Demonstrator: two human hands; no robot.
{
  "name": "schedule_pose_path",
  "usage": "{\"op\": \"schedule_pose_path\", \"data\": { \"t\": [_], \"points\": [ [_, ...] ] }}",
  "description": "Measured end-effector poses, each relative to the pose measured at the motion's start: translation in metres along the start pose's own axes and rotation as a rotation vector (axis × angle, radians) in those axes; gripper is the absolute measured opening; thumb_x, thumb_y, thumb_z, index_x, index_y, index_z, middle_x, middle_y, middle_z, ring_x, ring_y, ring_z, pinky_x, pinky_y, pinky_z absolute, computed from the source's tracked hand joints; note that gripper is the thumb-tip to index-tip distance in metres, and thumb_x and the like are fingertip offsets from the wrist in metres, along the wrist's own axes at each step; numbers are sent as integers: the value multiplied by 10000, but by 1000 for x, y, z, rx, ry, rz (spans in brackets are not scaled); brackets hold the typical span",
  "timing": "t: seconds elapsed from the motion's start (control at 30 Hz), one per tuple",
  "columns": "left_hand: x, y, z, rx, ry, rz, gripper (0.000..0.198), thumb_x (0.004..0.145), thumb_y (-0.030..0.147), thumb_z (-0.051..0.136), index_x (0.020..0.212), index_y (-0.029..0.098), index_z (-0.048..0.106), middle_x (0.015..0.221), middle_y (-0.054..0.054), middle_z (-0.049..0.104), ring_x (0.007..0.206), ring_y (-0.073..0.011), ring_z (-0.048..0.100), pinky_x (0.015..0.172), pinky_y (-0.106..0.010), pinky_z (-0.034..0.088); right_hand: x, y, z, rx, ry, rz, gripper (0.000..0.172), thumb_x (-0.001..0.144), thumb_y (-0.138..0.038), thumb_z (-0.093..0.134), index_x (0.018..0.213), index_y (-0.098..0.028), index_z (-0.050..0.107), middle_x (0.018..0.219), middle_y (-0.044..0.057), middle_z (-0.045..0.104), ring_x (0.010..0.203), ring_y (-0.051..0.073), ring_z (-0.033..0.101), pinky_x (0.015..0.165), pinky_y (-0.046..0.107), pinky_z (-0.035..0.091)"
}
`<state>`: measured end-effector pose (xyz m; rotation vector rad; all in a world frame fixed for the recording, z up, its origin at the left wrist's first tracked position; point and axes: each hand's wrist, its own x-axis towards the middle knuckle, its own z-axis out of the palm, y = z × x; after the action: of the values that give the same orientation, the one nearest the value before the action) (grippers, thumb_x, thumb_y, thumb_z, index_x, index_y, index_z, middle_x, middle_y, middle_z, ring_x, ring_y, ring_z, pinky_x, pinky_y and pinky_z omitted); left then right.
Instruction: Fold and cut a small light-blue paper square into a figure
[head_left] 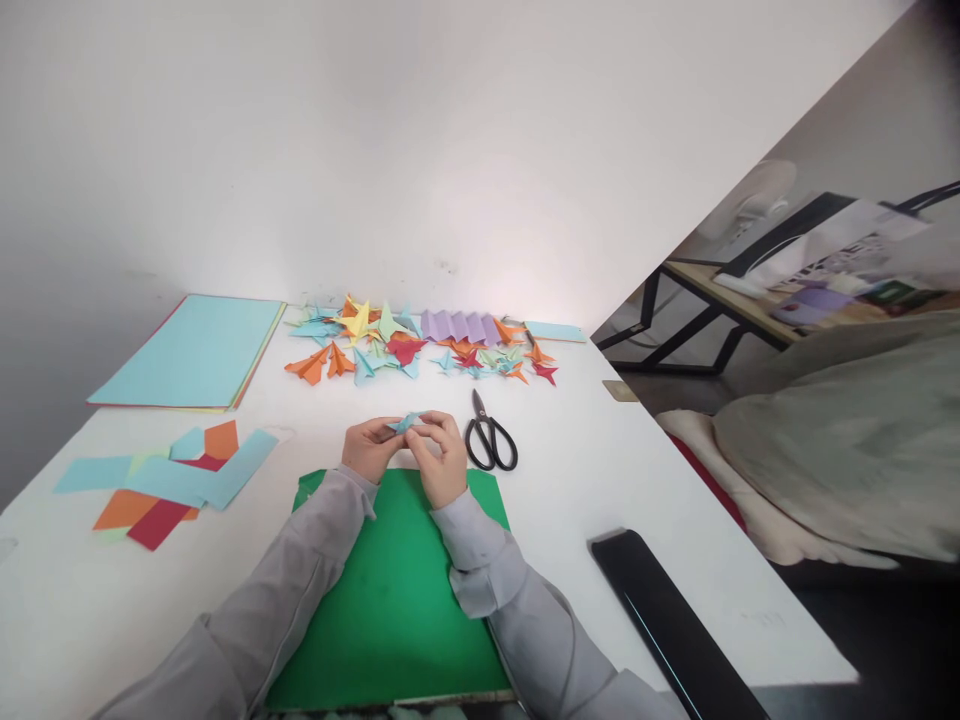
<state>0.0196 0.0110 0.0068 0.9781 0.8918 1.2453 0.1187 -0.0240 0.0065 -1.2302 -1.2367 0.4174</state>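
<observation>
A small folded piece of light blue paper (405, 423) is pinched between both hands, above the far edge of a green sheet (390, 590). My left hand (367, 446) grips its left end with closed fingers. On the other end, my right hand (441, 455) holds it with thumb and fingertips; part of the paper is hidden by the fingers. Black-handled scissors (487, 438) lie just right of my right hand, blades pointing away. Beyond the hands lie many folded paper shapes, among them orange ones (321, 362), a yellow one (360, 318) and red ones (406, 347).
A stack of coloured sheets (191, 350) lies at the back left, with loose paper cuttings (169, 480) nearer. A purple pleated strip (459, 326) rests by the wall. At the front right is a long black object (667, 620). Past the table's right edge, another person's leg (840, 430) shows.
</observation>
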Motion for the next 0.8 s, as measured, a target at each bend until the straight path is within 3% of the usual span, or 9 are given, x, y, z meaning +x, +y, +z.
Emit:
{"op": "schedule_pose_path", "data": {
  "t": [0.2,0.47,0.8],
  "points": [
    [6,2,-7,-210,-32,-103,236,457,234,807,605,117,665,534,-34,658,544,-160,625,597,-339,541,-1,-3,-6,44,135,-28,34,761,-177,558,770,-170,591,796,46,588,789,173,561,700,332,449],
    [8,11,-8,-291,-165,-150,231,459,219,804,616,112,673,528,-28,630,480,-87,549,476,-213,429,-2,-9,-7,12,19,-126,127,753,-133,557,855,-178,618,780,43,625,746,165,574,681,322,461],
    [7,14,-8,-295,-169,-176,221,461,188,797,628,112,675,549,-24,624,468,-67,513,461,-203,381,-2,-12,-8,27,5,-186,117,746,-113,565,812,-187,626,754,49,645,729,173,601,673,334,486]
  ]
}}
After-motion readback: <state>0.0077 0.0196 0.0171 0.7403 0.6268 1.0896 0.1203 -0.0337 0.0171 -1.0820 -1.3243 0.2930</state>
